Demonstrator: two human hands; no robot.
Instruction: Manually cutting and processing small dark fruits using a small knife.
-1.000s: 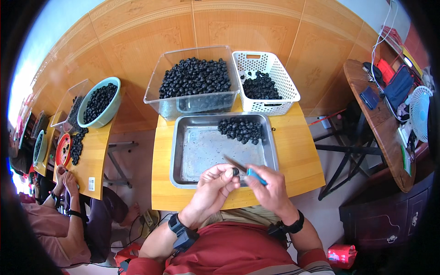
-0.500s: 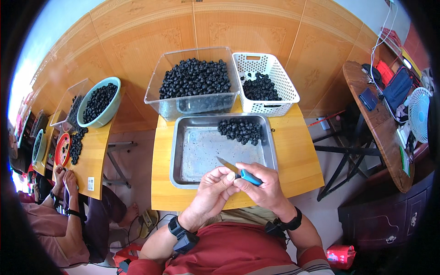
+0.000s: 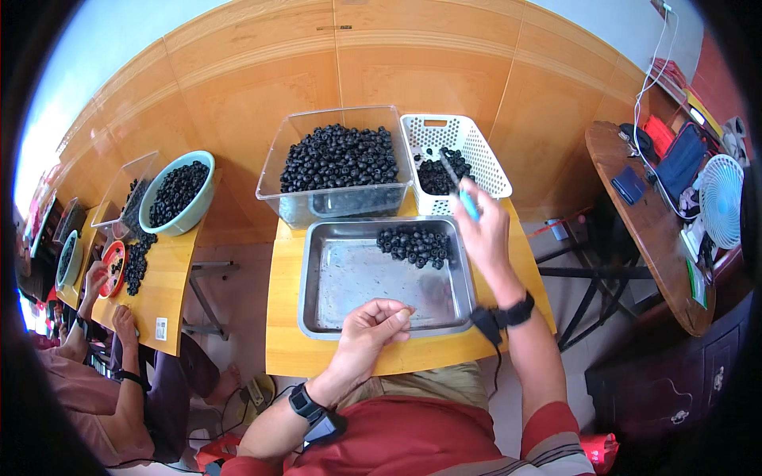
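My right hand point(image 3: 486, 232) grips a small knife point(image 3: 468, 205) with a teal handle. Its blade points away from me, over the near side of a white perforated basket point(image 3: 474, 143) that holds dark, round, blueberry-like fruits point(image 3: 433, 176). Above the near edge of a metal tray point(image 3: 341, 278), my left hand point(image 3: 371, 333) is closed, thumb against the bent fingers. A tiny brownish bit may show at its fingertips, too small to name. More of the dark fruits point(image 3: 414, 246) are heaped in the tray's far right corner.
Behind the tray, a clear plastic bin point(image 3: 298, 208) is piled with dark fruits. At the left, another person's hand point(image 3: 125, 324) is at a table with a pale green bowl point(image 3: 208, 178) and a red plate point(image 3: 121, 258). A brown table point(image 3: 611, 170) stands at right.
My hands have come apart. The right one has carried the knife forward and right toward the white basket, while the left has stayed near the tray's front edge.
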